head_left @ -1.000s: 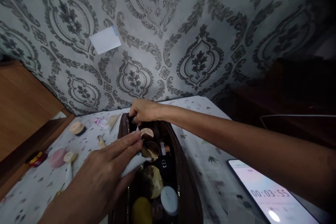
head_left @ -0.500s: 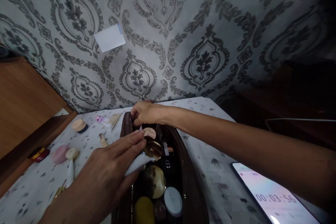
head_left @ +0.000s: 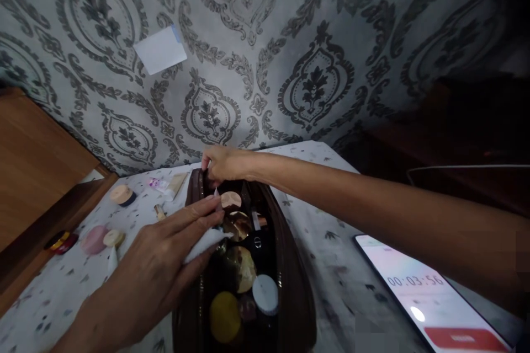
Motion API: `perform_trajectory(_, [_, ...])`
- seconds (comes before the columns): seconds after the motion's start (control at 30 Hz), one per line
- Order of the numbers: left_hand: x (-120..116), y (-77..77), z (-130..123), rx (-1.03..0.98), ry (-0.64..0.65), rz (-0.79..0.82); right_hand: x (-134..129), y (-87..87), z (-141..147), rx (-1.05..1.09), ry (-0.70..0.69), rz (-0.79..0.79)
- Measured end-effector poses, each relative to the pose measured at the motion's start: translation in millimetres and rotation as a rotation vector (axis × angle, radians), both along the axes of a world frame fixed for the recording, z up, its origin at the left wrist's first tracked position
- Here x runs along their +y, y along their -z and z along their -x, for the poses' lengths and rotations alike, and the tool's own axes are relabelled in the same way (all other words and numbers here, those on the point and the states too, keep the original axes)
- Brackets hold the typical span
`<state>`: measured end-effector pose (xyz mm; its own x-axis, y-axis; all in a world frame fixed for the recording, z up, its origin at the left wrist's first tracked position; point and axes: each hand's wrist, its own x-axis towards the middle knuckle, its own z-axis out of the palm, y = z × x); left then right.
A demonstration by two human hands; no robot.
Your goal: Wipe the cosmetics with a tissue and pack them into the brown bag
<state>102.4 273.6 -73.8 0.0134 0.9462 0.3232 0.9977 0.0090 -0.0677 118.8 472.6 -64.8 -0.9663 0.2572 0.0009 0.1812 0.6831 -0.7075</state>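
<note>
Brown bag point(head_left: 293, 281) open on patterned cloth point(head_left: 331, 265), round containers point(head_left: 265, 293) inside; left hand point(head_left: 151, 265) clamped on white wipe point(head_left: 205, 245) over it; right hand point(head_left: 223, 164) at far rim, can't tell if gripping; step reads as far-end handling; needs finger clearance.

1 cam, up on the person's head. It looks fwd & down, w/ the long dark-brown zip bag point(head_left: 296, 281) close by, low in the pic. The flat grey-and-white patterned wall point(head_left: 256, 16) fills the top.
</note>
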Motion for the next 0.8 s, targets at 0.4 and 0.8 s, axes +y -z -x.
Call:
perform_trajectory(0.4, [0, -3.5, 3, -0.19, -0.027, -0.005, 8, -16.4, -26, 0.23, -0.074, 0.003])
perform_trajectory(0.8, [-55, 20.1, 40, -1.002, -0.534, -0.454, 1, -2.4, -71, 0.431, -0.045, 0.091])
